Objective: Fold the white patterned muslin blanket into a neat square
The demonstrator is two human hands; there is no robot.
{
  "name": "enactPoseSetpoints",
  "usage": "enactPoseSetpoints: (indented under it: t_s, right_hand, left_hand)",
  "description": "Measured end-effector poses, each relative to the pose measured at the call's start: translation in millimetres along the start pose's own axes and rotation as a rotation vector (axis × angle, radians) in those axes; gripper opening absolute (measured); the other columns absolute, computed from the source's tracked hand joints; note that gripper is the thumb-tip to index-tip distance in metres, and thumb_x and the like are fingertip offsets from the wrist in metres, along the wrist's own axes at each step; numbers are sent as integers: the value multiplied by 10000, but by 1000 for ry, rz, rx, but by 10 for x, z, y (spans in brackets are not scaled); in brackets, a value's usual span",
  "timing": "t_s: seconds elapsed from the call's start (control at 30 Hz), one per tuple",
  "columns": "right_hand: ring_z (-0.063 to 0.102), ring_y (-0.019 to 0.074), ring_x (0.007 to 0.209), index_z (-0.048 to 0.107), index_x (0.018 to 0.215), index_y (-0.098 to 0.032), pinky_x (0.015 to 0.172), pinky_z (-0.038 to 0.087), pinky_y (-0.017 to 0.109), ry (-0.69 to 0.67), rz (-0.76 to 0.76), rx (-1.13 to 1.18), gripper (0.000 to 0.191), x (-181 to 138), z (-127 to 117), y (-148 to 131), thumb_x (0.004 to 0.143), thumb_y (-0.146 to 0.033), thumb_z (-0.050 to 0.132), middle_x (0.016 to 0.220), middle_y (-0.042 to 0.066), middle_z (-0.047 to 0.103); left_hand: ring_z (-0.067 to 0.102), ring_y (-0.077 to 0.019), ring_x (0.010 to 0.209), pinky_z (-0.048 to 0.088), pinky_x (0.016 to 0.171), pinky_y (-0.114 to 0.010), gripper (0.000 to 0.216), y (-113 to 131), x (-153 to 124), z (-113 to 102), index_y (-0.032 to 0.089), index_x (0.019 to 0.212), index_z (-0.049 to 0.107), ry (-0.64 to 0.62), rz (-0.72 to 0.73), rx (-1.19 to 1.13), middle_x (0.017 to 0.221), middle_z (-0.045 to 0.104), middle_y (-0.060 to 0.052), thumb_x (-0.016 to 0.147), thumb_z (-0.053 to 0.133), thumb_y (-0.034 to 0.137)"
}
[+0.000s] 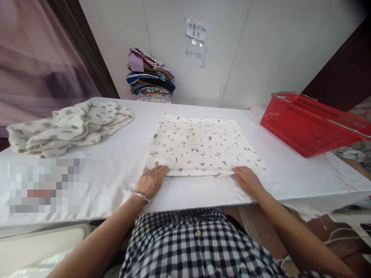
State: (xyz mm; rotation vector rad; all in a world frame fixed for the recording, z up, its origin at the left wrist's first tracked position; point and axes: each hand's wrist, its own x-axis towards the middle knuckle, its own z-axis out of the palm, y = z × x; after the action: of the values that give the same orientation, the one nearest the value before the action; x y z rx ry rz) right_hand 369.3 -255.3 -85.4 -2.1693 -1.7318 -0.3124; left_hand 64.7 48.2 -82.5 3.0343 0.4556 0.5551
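A white cloth (199, 143) printed with small palm trees and other little motifs lies spread in a rough rectangle on the table in front of me. Its near edge forms a low fold. At the left end of that fold, my left hand (152, 180), with a bracelet at the wrist, is closed on the cloth, fingers together on top. My right hand (247, 179) grips the same fold near its right end. Both thumbs are mostly hidden.
The table has a white cover (116, 173). A crumpled, patterned cream cloth (72, 125) lies at the left, behind a blurred-out patch. Folded textiles (150, 75) are stacked by the wall. A red plastic basket (307, 123) stands at the right.
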Motion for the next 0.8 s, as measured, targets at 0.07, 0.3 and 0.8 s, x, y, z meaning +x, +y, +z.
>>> enactPoseSetpoints:
  t_s: [0.07, 0.3, 0.8]
  right_hand:
    - [555, 229, 946, 609, 1083, -195, 809, 466, 408, -11, -17, 19, 321, -7, -10, -14, 892, -209, 351, 1040, 109, 616]
    - [540, 234, 994, 609, 1093, -202, 858, 456, 394, -72, -22, -35, 327, -90, -58, 85, 888, -210, 354, 1100, 104, 595]
    - [595, 261, 1015, 647, 1086, -234, 830, 500, 454, 93, 163, -312, 447, -846, 67, 1255, 781, -293, 327, 1132, 71, 626]
  left_hand:
    - [542, -216, 1116, 468, 916, -373, 435, -16, -47, -27, 180, 1107, 622, -57, 26, -8, 1157, 623, -42, 811, 327, 60]
    - [464, -214, 1203, 442, 957, -380, 488, -81, -160, -136, 187, 1175, 578, -103, 51, -11, 1258, 550, -30, 783, 323, 46]
    - [602, -190, 981, 500, 806, -316, 390, -212, -375, -350, 198, 1089, 582, -52, -331, 130, 1080, 648, -73, 766, 402, 72]
